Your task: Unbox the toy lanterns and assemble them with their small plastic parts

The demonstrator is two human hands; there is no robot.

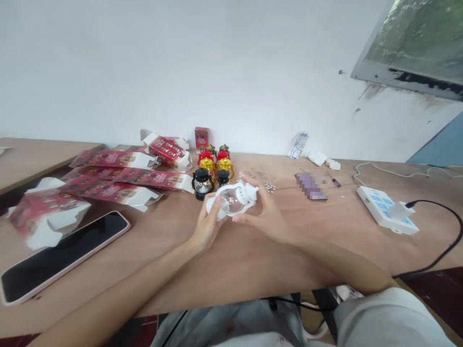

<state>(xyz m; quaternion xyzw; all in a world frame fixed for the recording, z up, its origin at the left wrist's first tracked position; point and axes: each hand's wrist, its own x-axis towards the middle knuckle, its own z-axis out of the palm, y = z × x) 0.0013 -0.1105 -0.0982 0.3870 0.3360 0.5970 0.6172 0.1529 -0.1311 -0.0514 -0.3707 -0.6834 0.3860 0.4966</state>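
Both my hands hold a small white toy lantern (pixel 235 200) with a clear globe, lying on its side just above the wooden table (pixel 231 260). My left hand (pixel 206 226) grips its left end with fingers curled round it. My right hand (pixel 264 214) wraps the right end, thumb under it. Just behind stand several small lanterns: a black one (pixel 202 183), and red and gold ones (pixel 215 164).
Red and white cardboard boxes (pixel 119 178) lie open at the left. A phone in a pink case (pixel 61 255) rests near the left front edge. Small metal parts (pixel 265 182), a purple object (pixel 311 187), a white power strip (pixel 387 209) with a black cable, and a bottle (pixel 298 144) sit to the right.
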